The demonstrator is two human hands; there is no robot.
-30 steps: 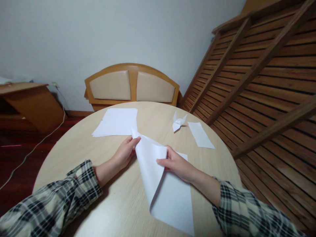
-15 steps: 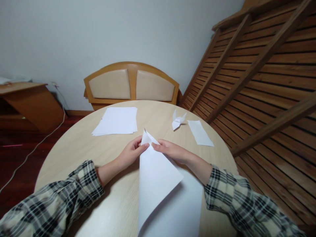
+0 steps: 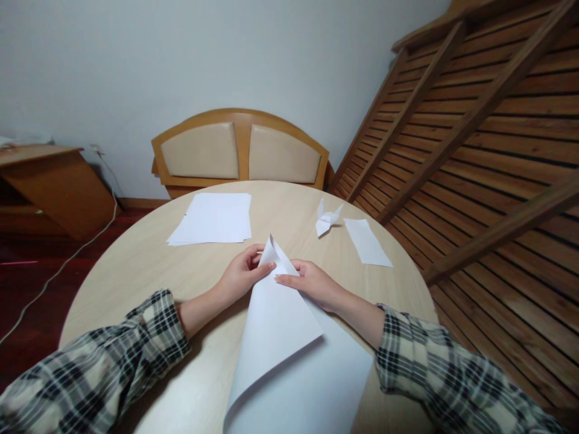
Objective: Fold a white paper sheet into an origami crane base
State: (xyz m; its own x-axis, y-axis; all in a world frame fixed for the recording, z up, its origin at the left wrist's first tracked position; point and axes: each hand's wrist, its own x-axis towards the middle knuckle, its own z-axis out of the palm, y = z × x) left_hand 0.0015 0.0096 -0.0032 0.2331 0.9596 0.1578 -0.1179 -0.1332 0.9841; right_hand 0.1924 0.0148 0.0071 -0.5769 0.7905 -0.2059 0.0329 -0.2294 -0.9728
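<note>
A large white sheet of paper (image 3: 283,319) lies in front of me, one corner turned over into a flap whose left side curves up in a soft roll. My left hand (image 3: 246,269) pinches it near the pointed far end, thumb on top and fingers behind. Gripping the right edge of the same point is my right hand (image 3: 312,282), its thumb lying across the flap and its fingers beneath, partly hidden. The near end of the sheet runs out of view at the bottom.
On the round table (image 3: 136,265), a stack of white paper (image 3: 215,218) lies at the far left. A folded paper crane (image 3: 326,219) and a narrow paper strip (image 3: 368,242) are at the right. Behind stand a headboard (image 3: 244,147) and a slatted wooden frame (image 3: 452,150).
The sheet has turned, its near end swinging left and its tip slightly right. My right thumb has slid a little down the flap. Both hands keep their hold.
</note>
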